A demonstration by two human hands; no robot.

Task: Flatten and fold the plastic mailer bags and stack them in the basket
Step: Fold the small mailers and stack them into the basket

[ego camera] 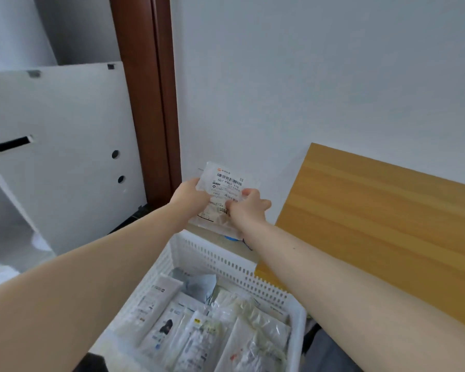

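Here, a mailer was held up mid-fold above the basket.

Both hands pinched one mailer (227,194) at the centre of the frame, above the far rim of the basket (226,261); the left hand (191,194) curled round its left edge, the right hand (249,205) gripped its lower right part, fingers closed on the plastic; the label faced the camera, barcode end toward the top of the frame, long axis running roughly up and down with a slight lean; the step looked like flattening or folding; next, probably, a crease, then laying it beside the folded bags (199,334) at the bottom of the frame.
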